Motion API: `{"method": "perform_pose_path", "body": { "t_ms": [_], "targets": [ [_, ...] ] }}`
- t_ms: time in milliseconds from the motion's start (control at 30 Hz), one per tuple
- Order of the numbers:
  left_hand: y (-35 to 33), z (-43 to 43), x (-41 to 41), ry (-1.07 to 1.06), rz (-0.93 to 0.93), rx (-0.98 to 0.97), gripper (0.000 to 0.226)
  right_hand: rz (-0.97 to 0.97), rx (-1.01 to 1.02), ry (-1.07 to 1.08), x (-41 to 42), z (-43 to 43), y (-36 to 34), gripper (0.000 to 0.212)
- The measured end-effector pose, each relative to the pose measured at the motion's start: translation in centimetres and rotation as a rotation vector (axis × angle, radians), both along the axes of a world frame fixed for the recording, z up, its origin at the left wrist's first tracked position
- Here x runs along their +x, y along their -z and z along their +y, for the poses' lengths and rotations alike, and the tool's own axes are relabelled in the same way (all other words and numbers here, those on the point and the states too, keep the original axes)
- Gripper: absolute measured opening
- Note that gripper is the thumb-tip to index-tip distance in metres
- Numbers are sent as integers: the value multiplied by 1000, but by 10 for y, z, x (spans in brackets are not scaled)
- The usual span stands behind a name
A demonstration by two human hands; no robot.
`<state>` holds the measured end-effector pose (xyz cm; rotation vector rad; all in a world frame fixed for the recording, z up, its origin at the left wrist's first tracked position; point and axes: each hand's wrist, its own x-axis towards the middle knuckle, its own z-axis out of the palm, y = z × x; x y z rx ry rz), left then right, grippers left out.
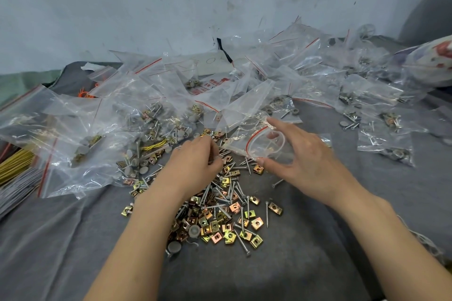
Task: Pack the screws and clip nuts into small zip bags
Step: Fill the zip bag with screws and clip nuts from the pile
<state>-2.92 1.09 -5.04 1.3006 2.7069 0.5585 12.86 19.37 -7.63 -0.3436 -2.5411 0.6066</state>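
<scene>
Two bare forearms (pixel 137 239) enter from the bottom edge over grey felt-like cloth (pixel 305 239).

Left hand (pixel 195 164): fingers curled tight, tips down in the pile, gripping a few thin silver screws (pixel 221 199).

Right hand (pixel 300 161): thumb and forefinger spread wide, holding the mouth of a small clear zip bag (pixel 259 144) open. Red seal line bowed into an oval. One fingertip shows through the plastic.

Bag lies just beyond the pile, touching its far edge. Pile is loose threaded screws mixed with square, folded clip nuts (pixel 256 223), brassy and copper-tinted, each with a centre hole.

Beyond: heap of crinkled filled bags (pixel 151 115). Far left: bundled yellow wire ties (pixel 14 164). Scuffed pale wall (pixel 171 7) behind.
</scene>
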Motion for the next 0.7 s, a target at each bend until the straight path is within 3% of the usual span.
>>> {"method": "perform_pose_path", "body": {
  "t_ms": [400, 533, 700],
  "targets": [
    [-9, 10, 6, -30, -231, 586, 4, 22, -2, -14, -1, -4, -4, 81],
    [-11, 18, 15, 43, -279, 617, 8, 22, 16, -5, -2, -5, -5, 82],
    [-8, 28, 24, 133, -254, 493, 14, 7, 22, -9, -3, -6, -4, 84]
  ]
}}
